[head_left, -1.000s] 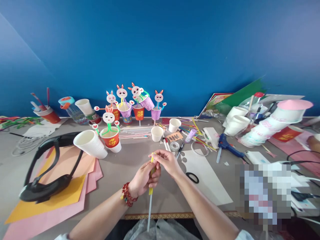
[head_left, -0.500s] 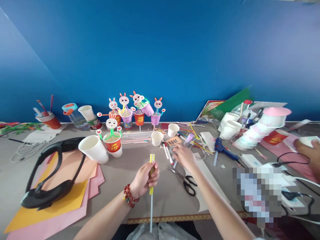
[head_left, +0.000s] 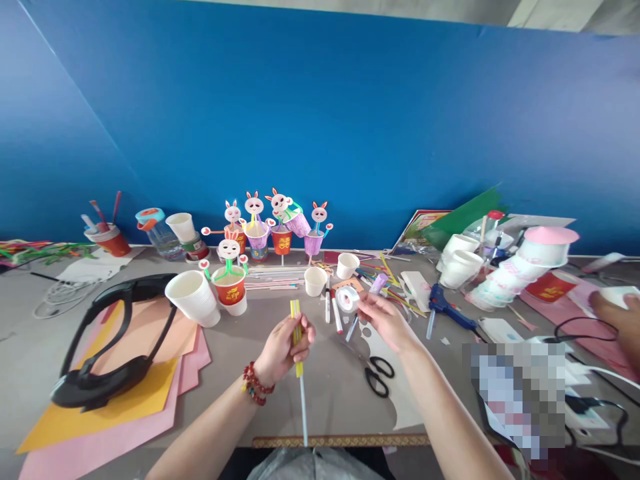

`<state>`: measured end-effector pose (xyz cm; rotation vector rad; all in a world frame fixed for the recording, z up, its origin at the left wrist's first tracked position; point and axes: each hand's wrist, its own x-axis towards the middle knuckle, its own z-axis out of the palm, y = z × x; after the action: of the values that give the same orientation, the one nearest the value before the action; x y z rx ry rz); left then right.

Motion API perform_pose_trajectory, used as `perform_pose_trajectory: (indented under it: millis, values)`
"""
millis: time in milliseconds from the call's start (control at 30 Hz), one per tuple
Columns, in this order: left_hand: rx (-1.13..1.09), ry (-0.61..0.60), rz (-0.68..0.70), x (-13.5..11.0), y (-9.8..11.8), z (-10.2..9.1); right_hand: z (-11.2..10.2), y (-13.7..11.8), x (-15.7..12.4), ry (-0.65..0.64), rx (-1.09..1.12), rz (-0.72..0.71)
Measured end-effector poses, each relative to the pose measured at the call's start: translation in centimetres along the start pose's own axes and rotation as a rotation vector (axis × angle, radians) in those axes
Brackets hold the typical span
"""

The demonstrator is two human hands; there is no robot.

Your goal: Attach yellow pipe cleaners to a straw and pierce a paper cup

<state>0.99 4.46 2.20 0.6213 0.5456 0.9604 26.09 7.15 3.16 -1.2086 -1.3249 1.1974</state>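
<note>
My left hand is closed round a bundle of a yellow straw and a pale blue straw, held nearly upright over the grey table. A red bead bracelet sits on that wrist. My right hand is lifted just above the table and pinches a roll of clear tape between its fingers. Black-handled scissors lie on a white sheet right below that hand. Marker pens lie beside the tape.
Bunny-faced paper cups line the back by the blue wall. White cups, a black headset on coloured paper sheets, a blue glue gun and stacked cups crowd the table. Another person's hand shows at the right edge.
My right hand left the straws, reached to the table by the pens, and has now lifted the tape roll. My left hand keeps the straws, shifted slightly.
</note>
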Motion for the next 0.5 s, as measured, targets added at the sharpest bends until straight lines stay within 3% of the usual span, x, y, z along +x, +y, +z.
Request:
perform_pose_trajectory:
  millis: [100,200,300,500]
  values:
    - [-0.021,0.005,0.054,-0.4,1.3,0.6,2.1,-1.0,-2.2,-0.074,0.475,0.134]
    - [-0.006,0.025,0.109,-1.3,2.5,1.6,4.3,-1.6,-3.8,-0.072,0.778,0.206]
    - [0.038,0.008,0.095,-2.3,3.3,2.6,6.0,-2.1,-4.6,-0.113,0.923,0.312]
    - [-0.018,-0.042,-0.064,-3.1,3.6,3.4,7.5,-2.9,-5.4,-0.152,1.022,0.455]
